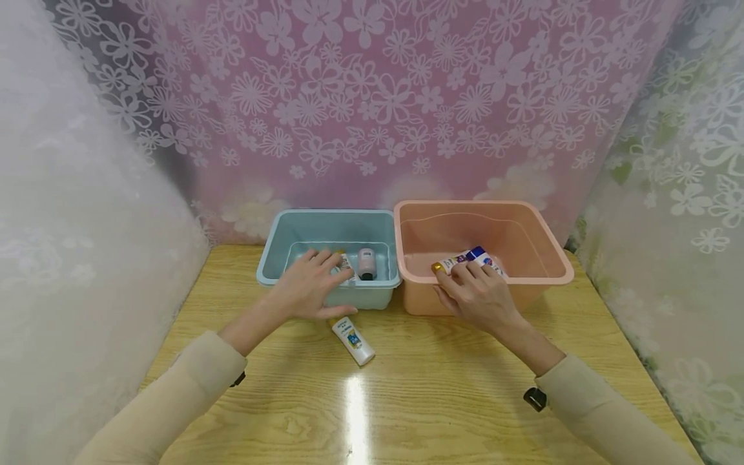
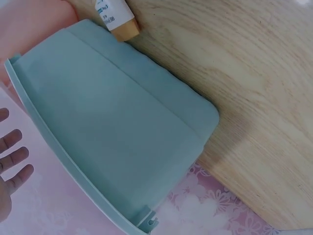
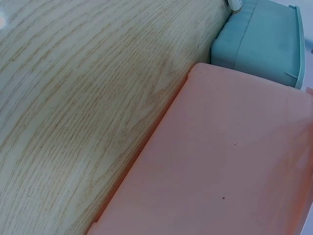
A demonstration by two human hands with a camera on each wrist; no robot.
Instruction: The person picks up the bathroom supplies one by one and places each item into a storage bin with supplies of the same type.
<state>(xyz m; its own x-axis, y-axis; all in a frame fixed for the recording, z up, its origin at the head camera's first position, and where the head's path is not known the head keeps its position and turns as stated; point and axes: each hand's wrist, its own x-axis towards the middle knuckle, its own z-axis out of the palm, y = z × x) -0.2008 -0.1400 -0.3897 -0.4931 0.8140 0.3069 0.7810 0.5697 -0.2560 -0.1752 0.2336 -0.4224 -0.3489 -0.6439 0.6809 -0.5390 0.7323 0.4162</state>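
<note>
My left hand [image 1: 310, 284] hovers over the front rim of the blue bin [image 1: 267, 274], fingers spread and thumb out to the side. Beside its fingertips in the bin are a white tube [image 1: 345, 261] and a pink bottle [image 1: 366, 260] with a black cap. A white bottle [image 1: 356, 344] with a gold cap lies on the table below the thumb. My right hand [image 1: 481, 297] bends its fingers over the front rim of the pink bin [image 1: 552, 281]. At its fingertips are a gold-capped tube [image 1: 452, 263] and a blue-and-white container [image 1: 479, 254]; I cannot tell whether it grips either.
Both bins stand side by side on the wooden table [image 1: 279, 400], their rims meeting. A floral curtain [image 1: 372, 97] hangs right behind them, with pale sheets at both sides. The outer wall of the pink bin [image 3: 210, 147] fills much of the right wrist view.
</note>
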